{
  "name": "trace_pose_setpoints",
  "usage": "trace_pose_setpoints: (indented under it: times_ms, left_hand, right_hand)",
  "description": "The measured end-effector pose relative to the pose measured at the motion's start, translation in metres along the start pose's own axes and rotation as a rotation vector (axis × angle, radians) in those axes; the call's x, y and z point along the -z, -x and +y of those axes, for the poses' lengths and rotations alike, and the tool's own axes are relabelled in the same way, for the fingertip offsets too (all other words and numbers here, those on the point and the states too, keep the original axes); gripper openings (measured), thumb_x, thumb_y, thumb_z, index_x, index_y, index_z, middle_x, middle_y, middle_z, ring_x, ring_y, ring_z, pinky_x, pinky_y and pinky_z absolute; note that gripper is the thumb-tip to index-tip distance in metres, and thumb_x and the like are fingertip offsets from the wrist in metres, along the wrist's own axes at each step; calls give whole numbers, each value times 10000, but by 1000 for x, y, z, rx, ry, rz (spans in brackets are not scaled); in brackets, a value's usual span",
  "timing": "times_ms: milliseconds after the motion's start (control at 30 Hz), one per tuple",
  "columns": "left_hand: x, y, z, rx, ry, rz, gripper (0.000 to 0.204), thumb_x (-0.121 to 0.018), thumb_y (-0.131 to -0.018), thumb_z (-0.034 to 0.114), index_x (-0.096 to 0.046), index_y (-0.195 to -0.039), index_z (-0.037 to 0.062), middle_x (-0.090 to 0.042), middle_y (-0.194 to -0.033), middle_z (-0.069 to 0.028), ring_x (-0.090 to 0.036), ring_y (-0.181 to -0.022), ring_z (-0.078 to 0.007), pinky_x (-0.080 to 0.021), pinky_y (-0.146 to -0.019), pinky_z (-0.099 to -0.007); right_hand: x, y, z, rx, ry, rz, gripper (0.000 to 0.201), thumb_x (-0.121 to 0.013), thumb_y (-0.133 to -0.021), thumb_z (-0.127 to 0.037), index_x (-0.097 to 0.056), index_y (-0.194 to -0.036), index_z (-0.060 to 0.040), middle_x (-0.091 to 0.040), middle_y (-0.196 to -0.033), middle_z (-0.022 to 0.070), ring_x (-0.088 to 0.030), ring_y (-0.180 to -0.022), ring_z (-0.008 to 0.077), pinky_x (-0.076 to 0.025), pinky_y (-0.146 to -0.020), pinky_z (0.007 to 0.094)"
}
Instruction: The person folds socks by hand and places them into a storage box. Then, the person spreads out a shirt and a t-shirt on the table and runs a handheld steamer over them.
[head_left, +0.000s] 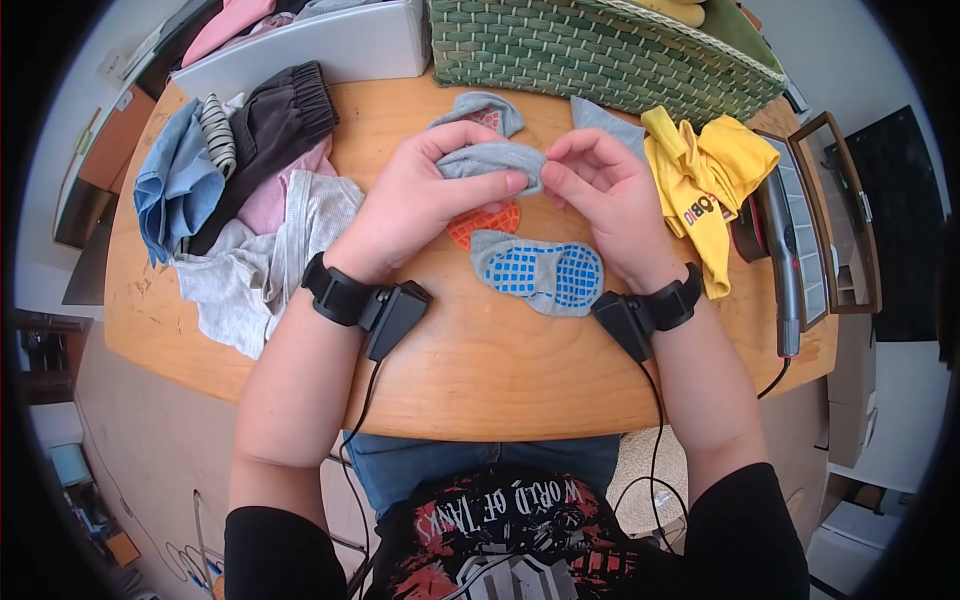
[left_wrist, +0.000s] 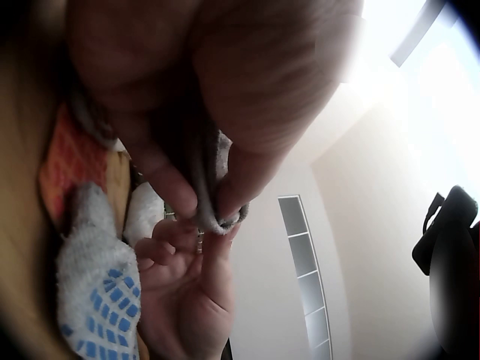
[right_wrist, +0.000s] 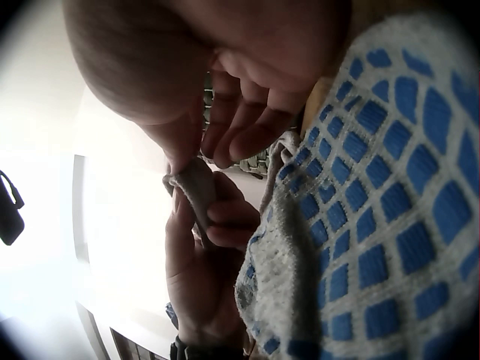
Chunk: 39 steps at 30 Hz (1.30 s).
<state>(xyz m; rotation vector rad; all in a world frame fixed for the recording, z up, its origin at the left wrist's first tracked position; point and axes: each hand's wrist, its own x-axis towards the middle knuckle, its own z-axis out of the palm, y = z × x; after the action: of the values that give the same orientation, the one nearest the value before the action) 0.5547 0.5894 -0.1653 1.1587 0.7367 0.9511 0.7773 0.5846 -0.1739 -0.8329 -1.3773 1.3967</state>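
Over the middle of the table, my left hand grips a grey sock between thumb and fingers. My right hand pinches the right end of that same sock with thumb and forefinger, its other fingers loosely curled. In the left wrist view the folded edge of the sock shows between the fingertips. Just below the hands lies a grey sock with blue grip squares. An orange-patterned sole is partly covered by my left hand. Behind the hands is another grey sock with red grip marks.
Grey fabric and a yellow garment lie to the right, near a corded grey appliance and a framed case. Heaped clothes cover the left. A white bin and a green woven basket line the back.
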Motion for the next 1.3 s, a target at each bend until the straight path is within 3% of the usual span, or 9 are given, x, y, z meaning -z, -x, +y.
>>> trace_pose_setpoints:
  times_ms: [367,433,500,700,867,933,1033,1133,1300]
  left_hand:
    - [-3,2,2,-2,-3,-1,224,-779,-906,116,-650,-1068,33,-720,-980,-28,-671,-827,-56,-550,-733,-206]
    - [-4,2,1,4,0,32,221,-747,-915,70,-649,-1110,38,-707,-998,-16,-637,-791,-38,-521,-718,-189]
    - [-5,2,1,-10,-3,32,221,-745,-917,68,-653,-1115,34,-707,-1005,-17,-638,-807,-40,-522,-730,-191]
    - [-3,1,0,-38,-65,10,251,-784,-904,143,-684,-1103,30,-704,-997,1,-642,-886,-45,-531,-780,-207]
    - [0,2,-1,-20,-35,-28,244,-780,-902,132,-683,-1098,25,-705,-1012,-7,-645,-904,-53,-530,-809,-215]
    - [0,2,-1,-16,39,-45,239,-733,-912,32,-661,-1139,3,-706,-1046,-48,-664,-905,-91,-543,-819,-233]
    - [1,4,0,23,75,-74,247,-719,-917,20,-652,-1154,-4,-708,-1072,-62,-679,-962,-114,-551,-877,-255]
    - [1,4,-3,-9,102,-82,244,-767,-904,102,-670,-1108,10,-709,-1038,-31,-666,-920,-75,-542,-831,-230]
    - [0,5,-1,3,143,-102,274,-773,-903,106,-659,-1132,9,-710,-1041,-38,-673,-923,-84,-558,-830,-239]
  right_hand:
    - [-1,1,0,45,32,22,133,-727,-952,-118,-649,-1038,-54,-704,-952,-13,-625,-824,36,-482,-700,199]
    - [0,1,0,44,29,20,131,-726,-951,-108,-649,-1038,-49,-705,-955,-8,-625,-824,37,-482,-699,196]
    - [-1,1,-3,-23,-10,-19,133,-726,-943,-75,-648,-1041,-30,-706,-963,8,-645,-853,51,-511,-740,200]
    - [-3,2,-6,20,52,-9,138,-722,-935,-36,-647,-1047,-2,-707,-977,33,-667,-921,72,-547,-835,217]
    - [-1,3,-6,13,22,-50,118,-711,-941,-35,-638,-1030,-9,-689,-975,17,-647,-901,51,-536,-813,206]
    - [-1,4,-5,13,5,-53,107,-703,-943,-30,-632,-1021,-12,-678,-968,7,-637,-891,44,-531,-805,202]
    - [0,4,-3,34,-16,-55,91,-686,-947,-17,-614,-1004,-18,-654,-947,-9,-615,-866,35,-519,-786,198]
    - [-1,5,-3,38,-51,-68,81,-674,-952,-15,-608,-999,-22,-644,-939,-15,-606,-856,33,-513,-774,197]
    - [-2,6,-5,20,-32,-79,88,-678,-957,-38,-612,-1013,-24,-638,-935,-21,-604,-852,33,-512,-768,195]
